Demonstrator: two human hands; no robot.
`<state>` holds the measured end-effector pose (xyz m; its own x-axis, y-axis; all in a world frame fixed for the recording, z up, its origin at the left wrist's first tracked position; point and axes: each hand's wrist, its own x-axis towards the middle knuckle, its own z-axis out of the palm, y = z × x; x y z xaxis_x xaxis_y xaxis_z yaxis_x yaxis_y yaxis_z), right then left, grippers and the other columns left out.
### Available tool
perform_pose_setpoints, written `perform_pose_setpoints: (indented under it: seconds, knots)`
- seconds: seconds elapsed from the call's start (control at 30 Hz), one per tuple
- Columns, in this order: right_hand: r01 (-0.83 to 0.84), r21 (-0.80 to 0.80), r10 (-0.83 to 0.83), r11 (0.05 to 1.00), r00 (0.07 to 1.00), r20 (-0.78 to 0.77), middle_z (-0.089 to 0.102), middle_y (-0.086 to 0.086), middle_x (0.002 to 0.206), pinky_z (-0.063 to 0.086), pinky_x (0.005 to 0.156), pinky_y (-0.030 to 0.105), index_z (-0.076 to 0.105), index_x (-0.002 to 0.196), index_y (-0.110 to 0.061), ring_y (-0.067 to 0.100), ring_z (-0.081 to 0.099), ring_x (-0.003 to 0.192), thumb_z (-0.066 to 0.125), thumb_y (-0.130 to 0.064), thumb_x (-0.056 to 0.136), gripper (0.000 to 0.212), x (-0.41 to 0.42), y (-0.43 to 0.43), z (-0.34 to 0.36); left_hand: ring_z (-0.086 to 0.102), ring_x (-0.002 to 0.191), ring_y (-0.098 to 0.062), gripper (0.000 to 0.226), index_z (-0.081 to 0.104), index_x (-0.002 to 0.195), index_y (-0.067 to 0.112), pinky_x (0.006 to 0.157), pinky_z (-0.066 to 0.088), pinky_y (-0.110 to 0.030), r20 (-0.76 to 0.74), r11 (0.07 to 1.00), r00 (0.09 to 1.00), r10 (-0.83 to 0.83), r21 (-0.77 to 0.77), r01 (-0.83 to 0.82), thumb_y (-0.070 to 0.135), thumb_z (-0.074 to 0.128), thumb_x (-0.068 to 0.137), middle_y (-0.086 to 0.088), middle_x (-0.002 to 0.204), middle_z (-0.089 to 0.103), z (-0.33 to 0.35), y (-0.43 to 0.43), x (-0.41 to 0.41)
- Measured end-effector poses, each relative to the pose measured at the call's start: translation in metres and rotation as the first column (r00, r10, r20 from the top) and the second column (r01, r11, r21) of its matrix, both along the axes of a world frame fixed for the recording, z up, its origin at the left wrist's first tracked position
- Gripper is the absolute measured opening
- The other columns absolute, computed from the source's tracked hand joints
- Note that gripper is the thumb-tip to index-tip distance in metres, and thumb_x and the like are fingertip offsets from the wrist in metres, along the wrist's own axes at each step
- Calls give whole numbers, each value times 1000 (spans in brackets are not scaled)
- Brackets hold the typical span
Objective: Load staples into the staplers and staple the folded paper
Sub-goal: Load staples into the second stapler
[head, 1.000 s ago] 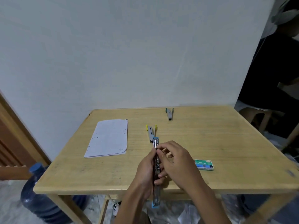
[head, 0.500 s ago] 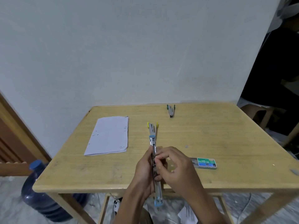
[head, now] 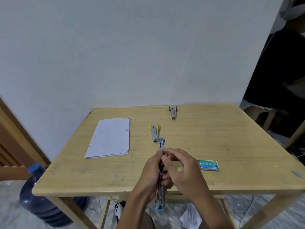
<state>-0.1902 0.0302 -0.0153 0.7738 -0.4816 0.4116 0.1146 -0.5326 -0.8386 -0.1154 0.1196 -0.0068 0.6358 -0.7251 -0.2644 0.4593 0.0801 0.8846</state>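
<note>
Holding the blue stapler point(head: 161, 143) opened out long over the near edge of the counter point(head: 222, 138), both hands on it.

The staple box point(head: 209, 165) lies on the counter just right of the hands, its tray slid slightly out at the left end; its contents cannot be told. The left hand point(head: 151, 176) wraps the stapler's middle, fingers curled round it. The right hand point(head: 185, 172) comes in from the right, thumb and forefinger pinching the stapler's upper part. Beyond lie the yellow stapler point(head: 154, 133), the green stapler point(head: 173, 113) near the far edge, and the folded paper point(head: 109, 138) to the left. A water bottle point(head: 41, 204) stands on the floor by the left corner.
</note>
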Motion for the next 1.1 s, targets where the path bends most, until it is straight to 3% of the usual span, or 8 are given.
perform_pose_setpoints:
  seconds: [0.2, 0.37, 0.57, 0.63, 0.73, 0.83, 0.93, 1.1]
  knots:
    - [70, -52, -76, 996, 991, -113, 45, -11, 90, 61, 68, 36, 55, 137, -29, 14, 61, 83, 42, -67, 86, 65, 4, 9, -1, 28, 46, -13, 48, 53, 79, 12, 45, 21, -25, 116, 998, 993, -14, 62, 7, 50, 35, 102, -1, 58, 38, 1, 1, -2]
    - [70, 1, -69, 998, 986, -149, 48, -13, 93, 60, 70, 37, 63, 128, -32, 14, 67, 78, 42, -69, 84, 61, 1, 11, 5, 32, 48, -15, 43, 56, 83, 9, 46, 21, -24, 75, 999, 997, 5, 49, -9, 42, 36, 103, -7, 62, 39, -1, 2, -3]
    - [80, -8, -81, 997, 982, -171, 50, -8, 90, 58, 64, 21, 70, 120, -26, 8, 64, 79, 51, -46, 96, 36, -2, 12, 7, 30, 44, -13, 39, 54, 81, 7, 42, 20, -21, 31, 1000, 999, 22, 14, -23, 29, 33, 103, -6, 55, 36, 1, 2, -4]
    - [77, 14, -74, 997, 982, -174, 51, -7, 89, 60, 64, 28, 72, 112, -26, 12, 66, 75, 51, -46, 96, 33, -2, 11, 6, 28, 41, -11, 40, 53, 76, 8, 43, 19, -22, 23, 1000, 1000, 6, 16, -6, 30, 34, 103, -5, 54, 34, 2, 2, -4]
    - [84, 86, -72, 993, 989, -130, 52, -7, 88, 61, 65, 35, 74, 93, -28, 16, 68, 73, 50, -47, 96, 31, -2, 10, 3, 26, 41, -11, 41, 48, 72, 11, 44, 17, -23, 21, 999, 999, -32, 42, 31, 34, 34, 103, -4, 55, 31, 4, 0, -4]
    - [152, 239, -143, 959, 988, -57, 58, -3, 85, 57, 64, 23, 74, 88, -19, 12, 67, 67, 49, -38, 99, 33, 0, 7, 3, 24, 42, -12, 48, 44, 64, 16, 46, 16, -24, 22, 994, 996, -90, 67, 89, 42, 32, 103, -2, 55, 30, 4, -2, -2]
    - [189, 574, -220, 797, 975, -16, 61, 6, 82, 52, 74, 24, 75, 92, -17, 16, 64, 78, 44, -32, 103, 36, 7, -2, 2, 27, 46, -13, 44, 49, 69, 20, 45, 19, -23, 78, 989, 991, -105, 114, 96, 41, 31, 103, 1, 59, 34, 5, -3, 2]
    - [-19, 972, -135, 232, 990, 51, 69, 12, 87, 48, 67, 29, 68, 106, -3, 20, 63, 78, 38, -28, 105, 39, 15, -6, 14, 32, 46, -11, 36, 48, 79, 19, 45, 20, -22, 303, 952, 926, -225, 271, 142, 39, 30, 103, 3, 60, 40, 25, -3, 7]
